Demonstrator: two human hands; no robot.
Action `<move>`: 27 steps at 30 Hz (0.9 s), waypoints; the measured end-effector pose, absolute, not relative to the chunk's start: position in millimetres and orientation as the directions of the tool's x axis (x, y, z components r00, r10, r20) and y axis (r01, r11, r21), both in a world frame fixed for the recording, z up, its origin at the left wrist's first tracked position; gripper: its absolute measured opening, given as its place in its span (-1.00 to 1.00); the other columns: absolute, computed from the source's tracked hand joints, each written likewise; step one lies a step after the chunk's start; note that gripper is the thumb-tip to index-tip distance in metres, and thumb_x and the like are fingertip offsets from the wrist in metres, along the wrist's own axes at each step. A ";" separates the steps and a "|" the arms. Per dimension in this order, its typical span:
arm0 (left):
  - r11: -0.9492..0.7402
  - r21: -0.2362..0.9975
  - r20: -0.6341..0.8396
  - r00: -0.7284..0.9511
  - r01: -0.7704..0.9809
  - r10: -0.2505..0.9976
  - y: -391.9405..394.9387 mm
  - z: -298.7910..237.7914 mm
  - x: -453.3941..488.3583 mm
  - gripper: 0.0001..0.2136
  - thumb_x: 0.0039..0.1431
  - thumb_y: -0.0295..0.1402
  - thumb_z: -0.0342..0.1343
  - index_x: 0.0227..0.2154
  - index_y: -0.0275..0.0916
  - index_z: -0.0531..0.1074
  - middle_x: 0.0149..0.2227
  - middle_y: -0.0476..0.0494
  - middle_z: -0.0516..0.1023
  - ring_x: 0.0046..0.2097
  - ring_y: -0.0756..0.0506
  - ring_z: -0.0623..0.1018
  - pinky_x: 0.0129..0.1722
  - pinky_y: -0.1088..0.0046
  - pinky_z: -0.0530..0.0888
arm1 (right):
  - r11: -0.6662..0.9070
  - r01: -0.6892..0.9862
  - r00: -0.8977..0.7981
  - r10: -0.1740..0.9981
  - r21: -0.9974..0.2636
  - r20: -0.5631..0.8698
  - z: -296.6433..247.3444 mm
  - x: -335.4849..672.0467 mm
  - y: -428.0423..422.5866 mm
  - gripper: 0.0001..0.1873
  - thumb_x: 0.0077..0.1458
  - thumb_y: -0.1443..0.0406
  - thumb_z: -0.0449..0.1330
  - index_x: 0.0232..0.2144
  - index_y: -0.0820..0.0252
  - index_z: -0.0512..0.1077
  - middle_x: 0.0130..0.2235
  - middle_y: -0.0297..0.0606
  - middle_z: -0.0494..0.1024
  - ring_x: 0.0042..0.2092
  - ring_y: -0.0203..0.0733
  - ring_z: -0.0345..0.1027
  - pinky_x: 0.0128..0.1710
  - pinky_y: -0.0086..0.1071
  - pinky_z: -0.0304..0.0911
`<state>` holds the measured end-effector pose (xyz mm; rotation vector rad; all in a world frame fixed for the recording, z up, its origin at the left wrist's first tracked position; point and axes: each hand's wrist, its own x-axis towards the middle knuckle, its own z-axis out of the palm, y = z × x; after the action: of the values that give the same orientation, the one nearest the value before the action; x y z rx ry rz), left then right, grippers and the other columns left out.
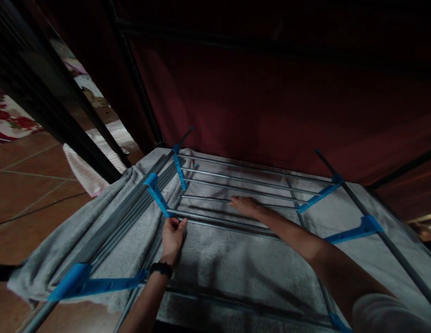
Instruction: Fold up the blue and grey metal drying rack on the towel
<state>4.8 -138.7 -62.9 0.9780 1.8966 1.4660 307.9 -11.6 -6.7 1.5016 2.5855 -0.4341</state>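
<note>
A rack of thin grey metal rods and blue plastic brackets lies across a grey blanket (215, 259). My left hand (172, 238), with a black band on the wrist, pinches the left end of a metal rod (215, 224), just below a blue bracket (159, 198). Farther in, the fingers of my right hand (246, 206) curl over another metal rod (208, 199), near its middle. That forearm passes above the front rods and hides part of them. On the right, a second blue bracket (354, 230) sits on a long side pole (399, 254).
Several loose grey tubes (128, 217) lie along the blanket's left side. A dark red curtain (271, 106) hangs behind the rack. Dark metal posts (86, 111) rise at the left, above a brown tiled floor (31, 189) with a striped cloth (85, 169) near them.
</note>
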 end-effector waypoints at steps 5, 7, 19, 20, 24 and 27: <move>0.151 0.967 -0.002 -0.586 0.206 0.810 -139.1 -67.0 5.1 -0.69 0.02 -0.12 0.30 -0.42 -0.16 0.30 -0.47 0.06 0.33 -0.42 -0.01 0.33 -0.38 0.41 0.28 | 0.508 0.839 -0.544 0.781 -0.194 -0.307 -8.0 278.0 -3.2 -0.57 0.48 0.09 -0.10 -0.01 0.19 0.46 -0.07 -0.12 0.62 -0.11 -0.16 0.52 -0.13 -0.37 0.28; 0.159 0.967 -0.013 -0.583 0.200 0.813 -138.4 -68.7 4.7 -0.68 0.02 -0.13 0.31 -0.43 -0.16 0.29 -0.48 0.07 0.33 -0.43 -0.01 0.33 -0.39 0.41 0.28 | 0.517 0.828 -0.560 0.769 -0.216 -0.309 -8.6 261.4 -2.7 -0.54 0.48 0.08 -0.13 -0.01 0.19 0.47 -0.06 -0.15 0.62 -0.09 -0.17 0.51 -0.10 -0.39 0.28; 0.110 0.986 -0.019 -0.580 0.122 0.815 -134.9 -76.0 4.7 -0.67 -0.03 -0.14 0.32 -0.45 -0.17 0.27 -0.50 0.10 0.29 -0.45 0.02 0.30 -0.40 0.45 0.28 | 0.452 0.851 -0.517 0.809 -0.267 -0.280 29.7 281.0 -36.5 -0.72 0.42 0.20 0.00 -0.04 0.11 0.48 -0.05 -0.21 0.62 -0.05 -0.14 0.49 -0.15 -0.42 0.23; 0.103 0.987 -0.014 -0.580 0.121 0.815 -134.6 -76.1 4.9 -0.67 -0.04 -0.14 0.32 -0.45 -0.17 0.27 -0.50 0.10 0.29 -0.45 0.02 0.30 -0.40 0.45 0.28 | 0.450 0.856 -0.508 0.822 -0.254 -0.257 34.8 283.5 -42.9 -0.72 0.42 0.22 -0.01 -0.04 0.12 0.47 -0.03 -0.19 0.62 -0.02 -0.13 0.48 -0.12 -0.41 0.23; 0.062 0.991 0.019 -0.581 0.119 0.814 -134.5 -75.3 5.4 -0.69 -0.04 -0.16 0.30 -0.46 -0.16 0.27 -0.50 0.10 0.29 -0.45 0.02 0.29 -0.38 0.45 0.29 | 0.420 0.893 -0.441 0.888 -0.162 -0.131 62.9 292.8 -71.1 -0.72 0.43 0.25 -0.04 -0.01 0.14 0.45 0.02 -0.10 0.58 0.04 -0.06 0.44 -0.04 -0.32 0.23; 0.045 0.990 0.040 -0.575 0.133 0.817 -135.3 -75.5 3.8 -0.72 -0.01 -0.18 0.29 -0.47 -0.17 0.30 -0.50 0.08 0.31 -0.44 0.01 0.31 -0.37 0.45 0.31 | 0.372 0.919 -0.378 0.925 -0.133 -0.026 84.7 302.3 -101.9 -0.70 0.43 0.26 -0.05 -0.01 0.13 0.45 0.02 -0.06 0.55 0.05 0.00 0.42 0.00 -0.24 0.25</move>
<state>3.8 -135.3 -75.5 0.9571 1.7681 1.5760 302.3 -101.9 84.7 1.7794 2.6449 -0.2005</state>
